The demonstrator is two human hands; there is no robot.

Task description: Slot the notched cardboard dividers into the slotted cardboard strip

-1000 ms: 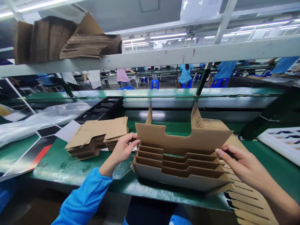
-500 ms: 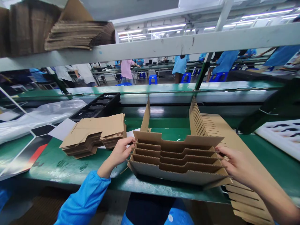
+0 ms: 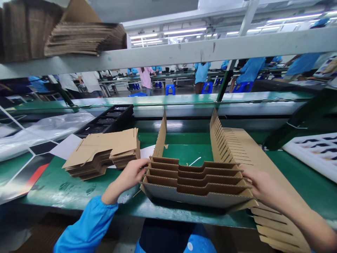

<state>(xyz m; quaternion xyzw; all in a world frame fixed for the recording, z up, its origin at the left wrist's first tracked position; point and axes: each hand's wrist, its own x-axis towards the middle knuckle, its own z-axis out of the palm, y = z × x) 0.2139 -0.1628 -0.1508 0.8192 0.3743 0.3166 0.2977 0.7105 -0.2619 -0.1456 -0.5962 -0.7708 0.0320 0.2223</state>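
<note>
A cardboard divider assembly (image 3: 195,198) stands at the bench's front edge, with several notched cross panels set between two slotted side strips. My left hand (image 3: 130,177) pinches the left end of the rearmost cross panel (image 3: 164,161), where it meets the left side strip (image 3: 160,137). At the panel's other end, my right hand (image 3: 259,184) has its fingers closed at the right side strip (image 3: 219,137); its fingertips are partly hidden. Both strips reach back beyond the panels, their slots showing. Left of my left hand lies a stack of notched cardboard panels (image 3: 105,144).
Slotted cardboard sheets (image 3: 260,158) lie at the right, beside a white tray (image 3: 316,154). A black tray (image 3: 107,119) and plastic film (image 3: 50,130) are at the left. Overhead, a shelf beam (image 3: 168,52) bears stacked cardboard. People work at benches beyond.
The rearmost cross panel has gone down between the side strips, so its top edge now sits nearly level with the others. Both hands stay at its ends. The view has shifted slightly.
</note>
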